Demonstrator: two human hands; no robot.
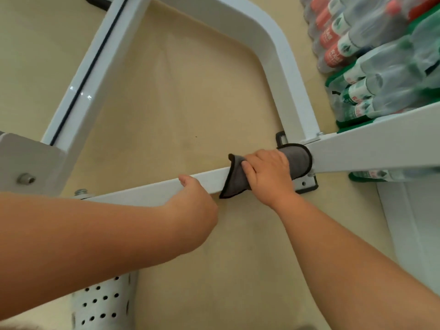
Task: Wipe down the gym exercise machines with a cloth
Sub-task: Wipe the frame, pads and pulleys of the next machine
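Observation:
A white square bar [147, 190] of the gym machine frame runs low across the floor from left to right. A grey cloth [296, 160] with dark edging is draped over the bar near its right joint. My right hand [269, 176] presses down on the cloth and grips it around the bar. My left hand [194, 197] holds the bare bar just left of the cloth, thumb on top and fingers hidden behind the bar.
A curved white frame tube [269, 44] and a slanted white beam [88, 75] rise from the beige floor [181, 103]. Packs of plastic bottles [371, 55] are stacked at the right. A perforated white panel [102, 303] sits below my left arm.

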